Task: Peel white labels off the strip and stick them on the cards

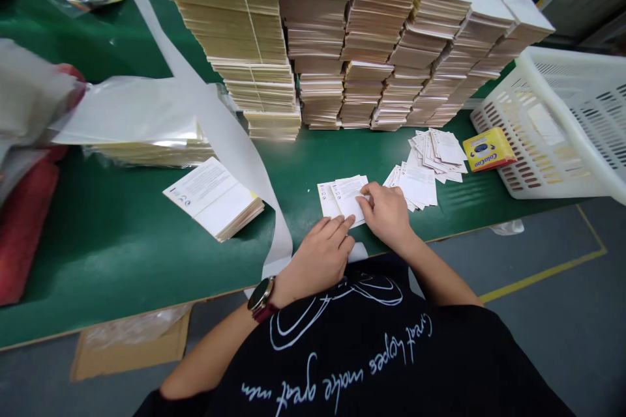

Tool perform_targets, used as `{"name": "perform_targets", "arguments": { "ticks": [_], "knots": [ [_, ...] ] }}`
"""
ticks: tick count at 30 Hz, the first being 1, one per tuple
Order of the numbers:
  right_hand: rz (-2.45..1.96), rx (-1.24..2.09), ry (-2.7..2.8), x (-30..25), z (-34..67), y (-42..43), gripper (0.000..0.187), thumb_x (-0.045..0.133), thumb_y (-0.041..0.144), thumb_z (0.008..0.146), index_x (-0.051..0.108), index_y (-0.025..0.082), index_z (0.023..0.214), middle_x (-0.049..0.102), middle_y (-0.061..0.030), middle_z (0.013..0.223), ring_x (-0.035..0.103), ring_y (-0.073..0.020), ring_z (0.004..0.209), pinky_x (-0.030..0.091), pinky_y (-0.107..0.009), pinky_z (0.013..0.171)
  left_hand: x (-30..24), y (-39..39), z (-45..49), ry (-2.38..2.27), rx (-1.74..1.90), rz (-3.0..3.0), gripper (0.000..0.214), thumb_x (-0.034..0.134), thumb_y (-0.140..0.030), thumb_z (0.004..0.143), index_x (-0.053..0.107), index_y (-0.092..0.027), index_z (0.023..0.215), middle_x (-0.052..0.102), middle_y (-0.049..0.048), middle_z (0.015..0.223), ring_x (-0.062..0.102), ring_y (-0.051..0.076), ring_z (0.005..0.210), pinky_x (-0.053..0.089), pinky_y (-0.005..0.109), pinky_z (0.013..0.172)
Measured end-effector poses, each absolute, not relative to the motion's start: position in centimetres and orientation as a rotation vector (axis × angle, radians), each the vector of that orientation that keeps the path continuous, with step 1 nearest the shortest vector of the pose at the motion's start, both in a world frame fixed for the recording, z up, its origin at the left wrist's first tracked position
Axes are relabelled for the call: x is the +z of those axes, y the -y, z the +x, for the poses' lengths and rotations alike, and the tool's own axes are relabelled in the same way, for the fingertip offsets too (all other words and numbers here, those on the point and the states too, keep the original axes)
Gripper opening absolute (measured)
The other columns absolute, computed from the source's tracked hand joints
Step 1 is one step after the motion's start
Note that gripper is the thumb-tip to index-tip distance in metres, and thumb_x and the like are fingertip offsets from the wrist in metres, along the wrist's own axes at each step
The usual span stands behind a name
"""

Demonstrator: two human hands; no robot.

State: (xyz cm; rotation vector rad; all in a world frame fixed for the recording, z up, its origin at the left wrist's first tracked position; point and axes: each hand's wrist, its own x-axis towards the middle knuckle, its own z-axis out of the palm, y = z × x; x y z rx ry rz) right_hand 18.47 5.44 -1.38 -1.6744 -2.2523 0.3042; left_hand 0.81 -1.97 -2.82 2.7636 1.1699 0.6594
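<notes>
Two overlapping small white printed cards point(348, 192) lie on the green table in front of me. My right hand point(390, 214) pinches the right edge of the upper card between thumb and forefinger. The fingers of my left hand point(327, 249) are stretched out, and their tips rest on the cards' lower edge. To the right, by my right hand, is a loose, untidy heap of similar cards point(423, 176). A stack of printed sheets point(212, 199) lies to the left of my hands.
Tall stacks of paper point(259, 45) stand along the back. A white plastic basket point(562, 176) is at the right, beside a yellow ColaCao packet point(489, 148). A long white paper strip point(235, 143) crosses the table. Plastic-wrapped sheets point(147, 117) lie at the left.
</notes>
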Motion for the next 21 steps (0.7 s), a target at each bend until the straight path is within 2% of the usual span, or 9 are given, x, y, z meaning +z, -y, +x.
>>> {"name": "perform_targets", "arguments": {
  "ticks": [3, 6, 10, 12, 14, 15, 17, 21],
  "knots": [
    [-1.824, 0.192, 2.195, -1.3, 18.8, -5.5, 0.037, 0.049, 0.031, 0.091, 0.053, 0.012, 0.123, 0.065, -0.0056, 0.07, 0.059, -0.0241, 0.069, 0.034, -0.036, 0.073, -2.9, 2.0, 0.8, -1.173, 0.652, 2.751, 0.015, 0.049, -0.011, 0.081, 0.062, -0.011, 0.088, 0.06, 0.0174, 0.13, 0.055, 0.032, 0.118, 0.049, 0.047, 0.097],
    [-1.805, 0.261, 2.156, -1.3, 19.1, -5.6, 0.036, 0.053, 0.034, 0.09, 0.056, 0.014, 0.12, 0.065, -0.0057, 0.073, 0.059, -0.0249, 0.075, 0.036, -0.036, 0.074, -2.9, 2.1, 0.8, -1.169, 0.648, 2.744, 0.015, 0.049, -0.011, 0.082, 0.062, -0.011, 0.088, 0.059, 0.0172, 0.132, 0.054, 0.033, 0.122, 0.048, 0.048, 0.098],
    [-1.703, 0.659, 1.981, -1.5, 19.3, -5.6, 0.044, 0.064, 0.03, 0.08, 0.055, 0.018, 0.121, 0.059, 0.0015, 0.068, 0.055, -0.0187, 0.067, 0.039, -0.031, 0.066, -2.8, 2.1, 0.7, -1.176, 0.648, 2.718, 0.016, 0.048, -0.01, 0.083, 0.062, -0.011, 0.089, 0.058, 0.0169, 0.134, 0.052, 0.032, 0.125, 0.048, 0.048, 0.1],
    [-1.636, 0.841, 1.848, -1.8, 19.5, -5.5, 0.037, 0.062, 0.027, 0.08, 0.057, 0.019, 0.116, 0.055, 0.0038, 0.065, 0.051, -0.0154, 0.061, 0.04, -0.028, 0.062, -2.7, 2.1, 0.7, -1.177, 0.642, 2.702, 0.016, 0.048, -0.009, 0.083, 0.062, -0.011, 0.089, 0.057, 0.0166, 0.135, 0.051, 0.032, 0.128, 0.047, 0.048, 0.102],
    [-1.596, 0.91, 1.781, -1.9, 19.7, -5.3, 0.02, 0.059, 0.029, 0.082, 0.06, 0.02, 0.1, 0.053, 0.0038, 0.064, 0.049, -0.0141, 0.058, 0.04, -0.027, 0.059, -2.7, 2.1, 0.7, -1.181, 0.629, 2.686, 0.016, 0.048, -0.009, 0.082, 0.062, -0.011, 0.09, 0.056, 0.0162, 0.137, 0.049, 0.031, 0.13, 0.047, 0.048, 0.104],
    [-1.596, 0.882, 1.796, -1.9, 19.8, -5.2, 0.013, 0.057, 0.031, 0.083, 0.06, 0.02, 0.091, 0.053, 0.003, 0.065, 0.049, -0.0142, 0.059, 0.04, -0.028, 0.059, -2.7, 2.2, 0.7, -1.183, 0.622, 2.68, 0.017, 0.048, -0.009, 0.082, 0.062, -0.011, 0.09, 0.055, 0.0158, 0.138, 0.048, 0.031, 0.131, 0.046, 0.048, 0.104],
    [-1.637, 0.683, 1.913, -1.8, 19.8, -4.9, 0.015, 0.054, 0.033, 0.086, 0.055, 0.021, 0.078, 0.055, -0.0006, 0.07, 0.051, -0.0168, 0.066, 0.041, -0.03, 0.064, -2.6, 2.2, 0.7, -1.189, 0.61, 2.668, 0.017, 0.047, -0.008, 0.082, 0.062, -0.011, 0.091, 0.055, 0.0151, 0.139, 0.046, 0.031, 0.133, 0.046, 0.048, 0.106],
    [-1.74, 0.225, 2.126, -1.3, 19.8, -4.6, 0.017, 0.05, 0.032, 0.089, 0.053, 0.02, 0.076, 0.059, -0.008, 0.084, 0.052, -0.0246, 0.085, 0.04, -0.037, 0.075, -2.5, 2.2, 0.8, -1.207, 0.595, 2.644, 0.018, 0.047, -0.008, 0.081, 0.061, -0.012, 0.09, 0.053, 0.0163, 0.14, 0.045, 0.031, 0.134, 0.046, 0.049, 0.105]
  ]
}}
